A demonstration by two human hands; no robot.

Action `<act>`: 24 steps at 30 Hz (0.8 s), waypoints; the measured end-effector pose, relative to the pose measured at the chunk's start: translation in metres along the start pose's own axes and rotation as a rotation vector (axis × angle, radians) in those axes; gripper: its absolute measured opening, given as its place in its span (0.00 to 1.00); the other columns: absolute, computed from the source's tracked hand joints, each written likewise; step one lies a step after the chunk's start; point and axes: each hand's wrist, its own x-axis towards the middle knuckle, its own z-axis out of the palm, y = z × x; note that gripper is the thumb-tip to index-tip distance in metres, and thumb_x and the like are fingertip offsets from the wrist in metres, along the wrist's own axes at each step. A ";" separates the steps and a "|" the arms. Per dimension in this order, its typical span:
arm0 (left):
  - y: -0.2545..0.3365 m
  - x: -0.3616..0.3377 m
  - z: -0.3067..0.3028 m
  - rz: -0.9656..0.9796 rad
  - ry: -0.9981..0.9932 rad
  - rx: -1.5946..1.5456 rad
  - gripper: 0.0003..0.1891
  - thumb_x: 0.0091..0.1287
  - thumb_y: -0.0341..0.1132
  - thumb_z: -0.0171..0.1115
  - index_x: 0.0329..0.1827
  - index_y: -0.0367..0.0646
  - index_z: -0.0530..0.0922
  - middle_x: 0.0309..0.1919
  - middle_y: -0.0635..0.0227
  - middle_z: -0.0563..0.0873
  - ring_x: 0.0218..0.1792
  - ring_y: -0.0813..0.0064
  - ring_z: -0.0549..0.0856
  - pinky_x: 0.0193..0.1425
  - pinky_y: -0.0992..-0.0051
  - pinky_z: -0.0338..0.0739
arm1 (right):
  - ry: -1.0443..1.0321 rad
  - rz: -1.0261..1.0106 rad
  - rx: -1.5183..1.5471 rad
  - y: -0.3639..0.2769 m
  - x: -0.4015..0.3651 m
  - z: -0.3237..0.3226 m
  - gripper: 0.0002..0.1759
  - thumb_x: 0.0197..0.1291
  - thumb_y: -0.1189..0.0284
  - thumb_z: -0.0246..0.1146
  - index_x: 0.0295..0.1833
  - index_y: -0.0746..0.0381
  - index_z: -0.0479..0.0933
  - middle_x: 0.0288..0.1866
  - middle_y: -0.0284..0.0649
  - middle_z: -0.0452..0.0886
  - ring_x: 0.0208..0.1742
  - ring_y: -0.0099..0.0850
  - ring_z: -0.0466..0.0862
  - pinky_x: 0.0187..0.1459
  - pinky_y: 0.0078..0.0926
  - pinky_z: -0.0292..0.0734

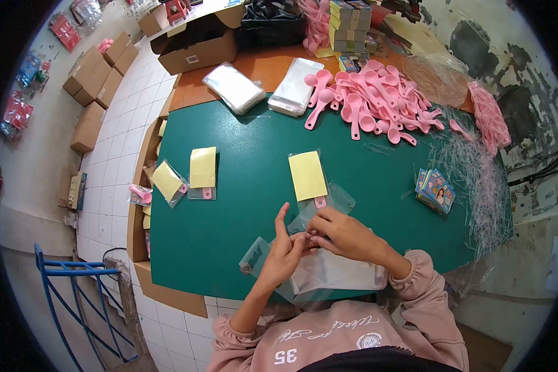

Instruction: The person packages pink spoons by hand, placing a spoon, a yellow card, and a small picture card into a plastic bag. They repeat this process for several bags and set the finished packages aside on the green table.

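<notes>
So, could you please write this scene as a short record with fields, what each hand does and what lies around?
surface: green table
left hand: touches a clear bag, index finger raised
right hand: pinches the same clear bag
under the hands: stack of clear bags
just beyond the hands: yellow card pack with a pink handle showing
far side: pile of pink spoons
left side: two more packs
right side: printed cards
</notes>
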 end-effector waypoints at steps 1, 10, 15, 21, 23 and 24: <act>0.001 -0.001 0.000 0.015 0.018 0.053 0.30 0.71 0.26 0.36 0.71 0.50 0.33 0.46 0.50 0.78 0.45 0.67 0.82 0.51 0.69 0.77 | -0.035 0.024 0.038 0.002 0.002 0.001 0.09 0.53 0.73 0.61 0.37 0.64 0.69 0.37 0.46 0.71 0.40 0.44 0.74 0.41 0.37 0.71; 0.020 -0.007 0.006 0.182 0.104 0.541 0.28 0.70 0.32 0.42 0.71 0.44 0.43 0.30 0.56 0.83 0.36 0.68 0.84 0.42 0.72 0.76 | -0.158 0.094 0.169 0.004 0.005 -0.011 0.10 0.50 0.74 0.62 0.36 0.64 0.69 0.35 0.45 0.72 0.37 0.44 0.75 0.38 0.37 0.70; 0.007 0.013 -0.005 0.102 0.121 0.171 0.27 0.68 0.29 0.46 0.69 0.43 0.50 0.29 0.57 0.84 0.33 0.74 0.84 0.39 0.75 0.78 | 0.020 -0.090 -0.113 -0.005 -0.001 0.000 0.09 0.51 0.72 0.62 0.35 0.62 0.69 0.33 0.42 0.71 0.34 0.41 0.74 0.36 0.35 0.68; 0.016 0.016 0.000 0.106 0.140 0.147 0.22 0.66 0.24 0.48 0.63 0.41 0.58 0.29 0.60 0.84 0.32 0.77 0.84 0.38 0.77 0.80 | -0.009 -0.133 -0.112 -0.005 -0.007 -0.004 0.08 0.53 0.70 0.61 0.33 0.60 0.68 0.31 0.39 0.70 0.31 0.38 0.72 0.34 0.32 0.64; 0.016 0.018 0.001 0.109 0.148 0.216 0.20 0.66 0.24 0.47 0.62 0.40 0.60 0.30 0.60 0.84 0.33 0.76 0.84 0.38 0.78 0.80 | -0.034 -0.115 -0.075 -0.004 -0.009 -0.017 0.09 0.54 0.69 0.60 0.33 0.60 0.68 0.31 0.39 0.70 0.33 0.39 0.72 0.35 0.33 0.65; 0.013 0.021 -0.001 0.097 0.172 0.134 0.18 0.66 0.24 0.47 0.59 0.39 0.63 0.32 0.59 0.84 0.34 0.76 0.84 0.38 0.79 0.80 | -0.088 -0.111 0.022 -0.005 -0.011 -0.026 0.10 0.54 0.69 0.61 0.33 0.61 0.68 0.30 0.39 0.70 0.32 0.36 0.72 0.35 0.31 0.65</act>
